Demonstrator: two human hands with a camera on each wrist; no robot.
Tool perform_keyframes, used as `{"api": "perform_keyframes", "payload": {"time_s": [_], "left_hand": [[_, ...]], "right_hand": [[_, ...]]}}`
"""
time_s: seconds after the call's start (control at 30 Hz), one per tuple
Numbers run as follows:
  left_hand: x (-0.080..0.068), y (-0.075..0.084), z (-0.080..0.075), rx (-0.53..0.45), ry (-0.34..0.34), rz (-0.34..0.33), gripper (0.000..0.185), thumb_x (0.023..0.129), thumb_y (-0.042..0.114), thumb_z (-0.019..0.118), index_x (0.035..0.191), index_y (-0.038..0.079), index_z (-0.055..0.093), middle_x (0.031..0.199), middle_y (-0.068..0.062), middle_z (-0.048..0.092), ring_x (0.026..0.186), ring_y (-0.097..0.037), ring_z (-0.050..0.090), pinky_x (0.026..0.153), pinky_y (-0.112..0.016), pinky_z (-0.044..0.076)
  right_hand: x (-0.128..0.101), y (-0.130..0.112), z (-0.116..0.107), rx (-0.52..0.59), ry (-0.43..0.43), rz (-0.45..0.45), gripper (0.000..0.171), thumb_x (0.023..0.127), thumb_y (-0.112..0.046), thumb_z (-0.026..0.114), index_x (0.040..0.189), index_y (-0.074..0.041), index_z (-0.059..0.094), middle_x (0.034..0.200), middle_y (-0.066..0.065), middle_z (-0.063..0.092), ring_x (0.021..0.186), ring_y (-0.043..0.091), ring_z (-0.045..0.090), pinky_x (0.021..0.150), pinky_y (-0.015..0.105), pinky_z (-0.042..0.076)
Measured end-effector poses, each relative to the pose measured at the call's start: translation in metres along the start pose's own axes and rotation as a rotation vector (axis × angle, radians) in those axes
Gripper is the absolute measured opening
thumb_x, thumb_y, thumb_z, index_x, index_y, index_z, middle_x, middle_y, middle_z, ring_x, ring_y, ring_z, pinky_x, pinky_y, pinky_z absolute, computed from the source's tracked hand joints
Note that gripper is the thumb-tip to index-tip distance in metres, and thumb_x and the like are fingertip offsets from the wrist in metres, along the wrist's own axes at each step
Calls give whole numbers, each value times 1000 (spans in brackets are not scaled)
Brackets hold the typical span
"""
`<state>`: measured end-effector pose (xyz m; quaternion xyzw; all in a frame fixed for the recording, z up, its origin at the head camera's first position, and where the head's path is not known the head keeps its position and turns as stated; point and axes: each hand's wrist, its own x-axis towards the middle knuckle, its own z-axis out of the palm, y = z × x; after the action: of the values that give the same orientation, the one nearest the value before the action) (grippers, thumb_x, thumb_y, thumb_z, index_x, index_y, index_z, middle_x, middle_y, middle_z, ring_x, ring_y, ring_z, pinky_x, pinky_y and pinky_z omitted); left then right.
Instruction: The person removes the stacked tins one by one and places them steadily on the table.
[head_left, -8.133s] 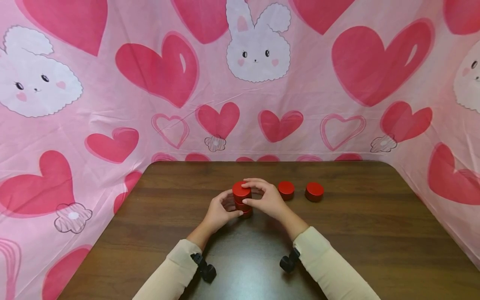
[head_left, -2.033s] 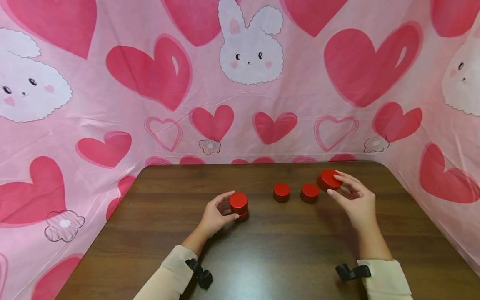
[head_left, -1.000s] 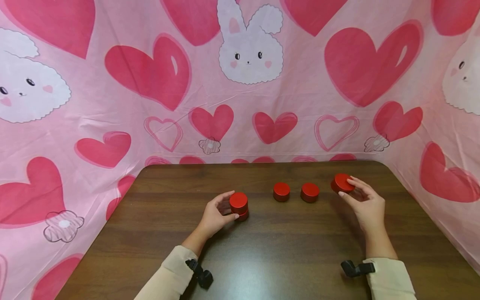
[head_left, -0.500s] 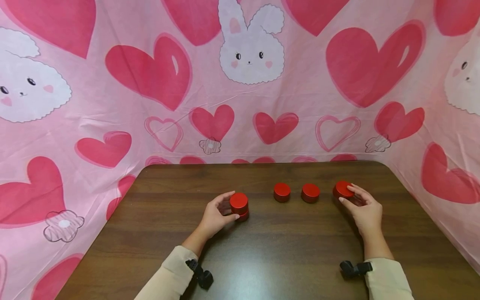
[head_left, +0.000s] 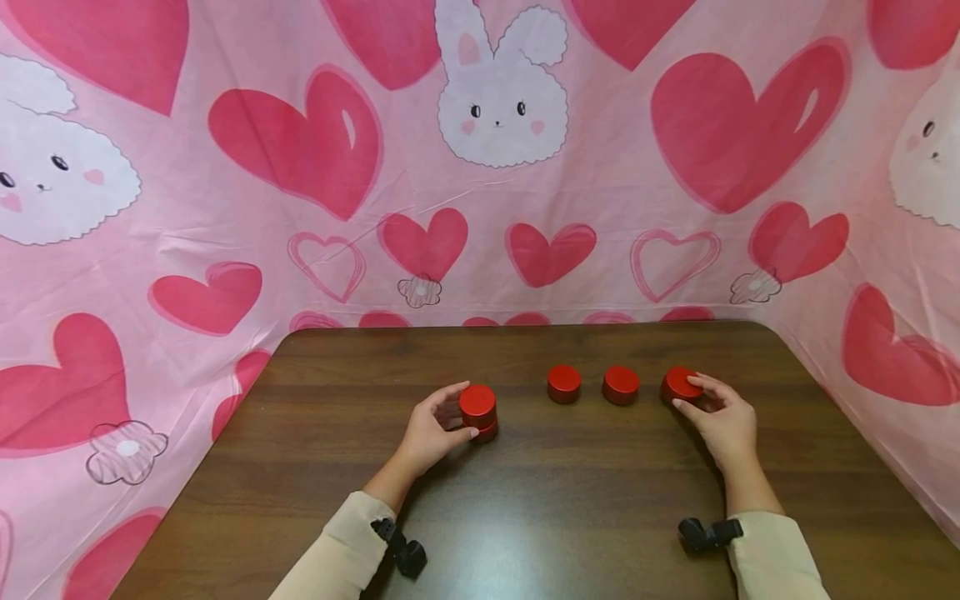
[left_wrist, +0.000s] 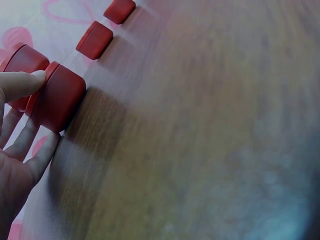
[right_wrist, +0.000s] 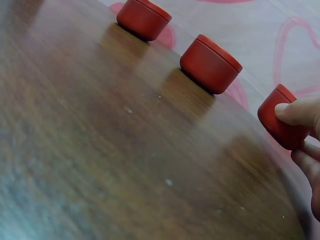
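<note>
My left hand [head_left: 429,433] grips a stack of two round red tins, thumb and fingers around the sides. The upper tin [head_left: 478,403] sits on the lower tin [left_wrist: 59,100], with a lid seam visible. At the right, my right hand [head_left: 726,427] pinches another red tin [head_left: 680,384] between thumb and fingers. That tin is at the right end of a row, close over the tabletop, and looks tilted in the right wrist view. Beside it stand a middle tin [head_left: 621,386] and a left tin [head_left: 564,384], a gap between each.
The brown wooden table [head_left: 510,492] has rounded back corners. Behind and at both sides hangs a pink cloth [head_left: 480,192] with hearts and rabbits. A black wrist camera [head_left: 408,557] is strapped to the left sleeve, another black camera [head_left: 697,535] to the right.
Earlier both hands were at a stack of three tins. My right hand has carried the top tin right, past the other two, and lowered it. My left hand has stayed at the stack.
</note>
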<state>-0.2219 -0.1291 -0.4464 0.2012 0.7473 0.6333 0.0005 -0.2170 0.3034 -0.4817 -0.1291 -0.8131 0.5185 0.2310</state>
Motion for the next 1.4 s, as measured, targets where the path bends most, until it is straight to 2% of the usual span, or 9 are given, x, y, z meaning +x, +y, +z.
{"api": "perform_keyframes", "payload": {"time_s": [0.3, 0.47, 0.6, 0.7, 0.73, 0.87, 0.97, 1.2, 1.4], "left_hand": [[-1, -1, -1, -11, -9, -25, 68, 73, -15, 76, 136, -3, 52, 125, -24, 59, 114, -43, 56, 93, -55, 49], [4, -19, -2, -10, -10, -33, 71, 73, -15, 77, 138, -4, 49, 127, -24, 58, 115, -43, 56, 94, -55, 48], [6, -31, -3, -13, -2, -34, 74, 72, -15, 78, 139, -2, 49, 128, -22, 58, 115, -41, 57, 93, -53, 49], [6, -31, -3, -9, 4, -30, 74, 71, -13, 79, 138, -2, 50, 127, -19, 60, 113, -38, 58, 92, -48, 51], [6, -31, -3, -7, 7, -28, 73, 71, -12, 80, 138, -1, 51, 126, -18, 61, 113, -37, 59, 91, -47, 52], [5, -31, -3, 2, 13, -5, 72, 71, -11, 80, 137, -2, 51, 124, -17, 62, 110, -36, 61, 89, -43, 54], [5, -32, -2, 7, 12, 9, 72, 71, -11, 80, 136, -2, 52, 123, -18, 62, 109, -36, 61, 88, -43, 54], [5, -32, -2, -5, 8, 4, 73, 70, -12, 81, 136, 2, 53, 123, -18, 62, 110, -36, 61, 89, -41, 54], [5, -32, -2, -4, -1, -8, 75, 70, -15, 79, 138, -2, 50, 126, -22, 60, 112, -41, 58, 91, -48, 52]], "right_hand": [[0, 4, 2, -81, -71, -103, 44, 77, 2, 80, 118, 4, 66, 130, 23, 58, 96, -17, 47, 83, 4, 42], [0, 6, 2, -106, -84, -125, 44, 78, 2, 80, 119, 4, 65, 130, 23, 58, 95, -18, 46, 82, 2, 41], [1, 4, 1, -140, -92, -133, 45, 78, 1, 80, 120, 4, 64, 131, 23, 57, 108, 10, 60, 86, 3, 39], [0, 2, 1, -136, -82, -132, 47, 79, 0, 79, 123, 5, 62, 134, 23, 55, 116, 36, 57, 89, 5, 38], [0, 1, 1, -129, -72, -130, 48, 79, 0, 79, 123, 5, 62, 134, 23, 54, 116, 37, 56, 90, 5, 38], [-2, -4, 2, -80, -12, -124, 47, 79, -2, 80, 122, 4, 64, 134, 19, 56, 110, 12, 59, 89, 4, 39], [-5, -7, 3, -42, 37, -130, 44, 79, -5, 81, 120, 2, 66, 131, 16, 58, 101, -6, 53, 90, 5, 40], [-9, -14, 9, 75, 128, -219, 36, 75, 0, 83, 109, 2, 71, 122, 13, 64, 102, -5, 55, 91, 10, 43], [-23, -37, 16, 187, 107, -297, 31, 75, 8, 79, 105, 9, 70, 118, 20, 64, 103, -1, 58, 89, 12, 46]]}}
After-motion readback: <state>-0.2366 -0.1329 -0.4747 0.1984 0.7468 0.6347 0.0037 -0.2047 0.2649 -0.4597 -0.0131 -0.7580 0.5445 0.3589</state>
